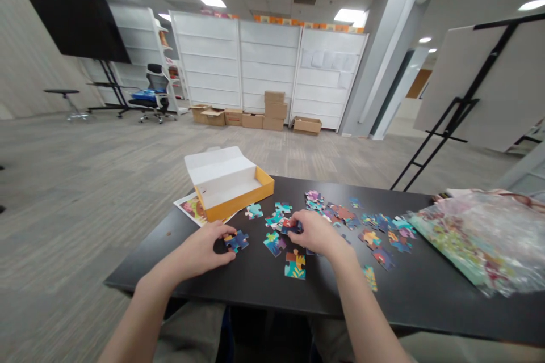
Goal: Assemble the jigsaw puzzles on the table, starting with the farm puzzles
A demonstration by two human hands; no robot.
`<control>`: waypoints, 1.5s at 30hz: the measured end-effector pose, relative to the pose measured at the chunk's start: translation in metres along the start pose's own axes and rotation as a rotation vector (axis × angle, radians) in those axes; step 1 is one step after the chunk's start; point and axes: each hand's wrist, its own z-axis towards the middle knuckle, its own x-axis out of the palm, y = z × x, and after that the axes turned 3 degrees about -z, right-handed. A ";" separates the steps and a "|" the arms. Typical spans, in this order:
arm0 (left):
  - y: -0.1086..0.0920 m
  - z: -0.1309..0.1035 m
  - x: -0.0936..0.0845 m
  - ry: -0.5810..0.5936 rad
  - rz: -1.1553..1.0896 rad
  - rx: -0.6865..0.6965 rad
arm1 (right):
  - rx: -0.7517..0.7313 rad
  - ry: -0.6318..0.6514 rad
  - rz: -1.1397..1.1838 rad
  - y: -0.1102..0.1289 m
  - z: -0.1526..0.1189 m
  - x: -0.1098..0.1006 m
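Jigsaw pieces lie scattered over a black table point(255, 281). My left hand point(204, 247) is at the left, its thumb and fingers apart around the left edge of a dark blue piece point(239, 241) that rests on the table. In the middle, my right hand point(315, 231) pinches a dark blue and red piece point(290, 226) among other pieces. A teal and purple piece point(273, 243) sits between the hands. Nearer the front edge is a teal piece with a yellow plant point(295, 265). More pieces point(343, 214) spread to the right of my right hand.
An open yellow box point(240, 202) with a white inside stands at the table's back left, partly over a printed sheet point(191, 207). Clear plastic bags with a colourful print point(481, 238) cover the right end. Behind are cardboard boxes point(275, 110) and white shelves.
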 end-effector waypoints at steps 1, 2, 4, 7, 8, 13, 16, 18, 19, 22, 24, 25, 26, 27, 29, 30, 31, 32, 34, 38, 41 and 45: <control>-0.001 0.000 -0.001 0.006 -0.003 -0.001 | -0.006 0.004 0.003 0.001 0.002 0.001; -0.002 0.000 -0.001 0.011 -0.005 -0.003 | -0.013 0.008 0.007 0.002 0.005 0.003; -0.006 0.001 -0.003 0.017 -0.002 -0.009 | -0.019 0.018 0.009 0.002 0.009 0.006; -0.011 0.003 -0.004 0.021 0.004 -0.021 | -0.021 0.026 0.020 0.000 0.013 0.009; -0.013 0.004 -0.004 0.019 0.004 -0.026 | -0.023 0.025 0.030 -0.001 0.013 0.009; -0.013 0.009 -0.004 0.014 0.004 -0.068 | -0.002 0.000 0.046 -0.006 0.012 0.004; -0.015 0.012 -0.005 0.029 0.001 -0.147 | 0.034 -0.021 0.026 -0.008 0.011 0.002; -0.018 0.016 -0.006 0.030 0.000 -0.190 | 0.036 -0.043 0.022 -0.007 0.011 0.000; -0.021 0.018 -0.007 0.024 0.005 -0.204 | 0.027 -0.055 0.021 -0.005 0.011 0.000; -0.035 0.026 -0.007 -0.083 0.021 -0.205 | -0.023 -0.076 0.032 0.009 0.011 0.000; -0.047 0.032 -0.006 -0.226 -0.002 -0.163 | -0.075 -0.062 0.051 0.023 0.014 0.004; -0.054 0.035 -0.005 -0.305 -0.025 -0.136 | -0.101 -0.045 0.058 0.030 0.015 0.007; -0.060 0.039 -0.003 -0.365 -0.055 -0.109 | -0.125 -0.027 0.061 0.037 0.017 0.010; -0.066 0.043 0.000 -0.408 -0.087 -0.084 | -0.151 -0.011 0.063 0.042 0.020 0.014; -0.077 0.050 0.006 -0.455 -0.126 -0.048 | -0.198 0.006 0.081 0.049 0.024 0.020; -0.081 0.053 0.010 -0.468 -0.128 -0.037 | -0.220 0.007 0.100 0.048 0.026 0.021; -0.085 0.056 0.013 -0.478 -0.123 -0.030 | -0.239 0.004 0.123 0.045 0.027 0.021; -0.088 0.058 0.016 -0.486 -0.114 -0.025 | -0.246 -0.003 0.145 0.040 0.026 0.020; -0.093 0.061 0.022 -0.479 -0.091 -0.018 | -0.203 -0.042 0.151 0.021 0.023 0.012; -0.102 0.064 0.031 -0.340 -0.003 0.025 | 0.088 -0.147 0.014 -0.034 0.003 -0.013; -0.114 0.070 0.042 -0.197 0.068 0.103 | 0.217 -0.116 0.021 -0.065 -0.012 -0.024; -0.133 0.083 0.064 -0.057 0.085 0.187 | 0.175 -0.067 0.087 -0.074 -0.019 -0.022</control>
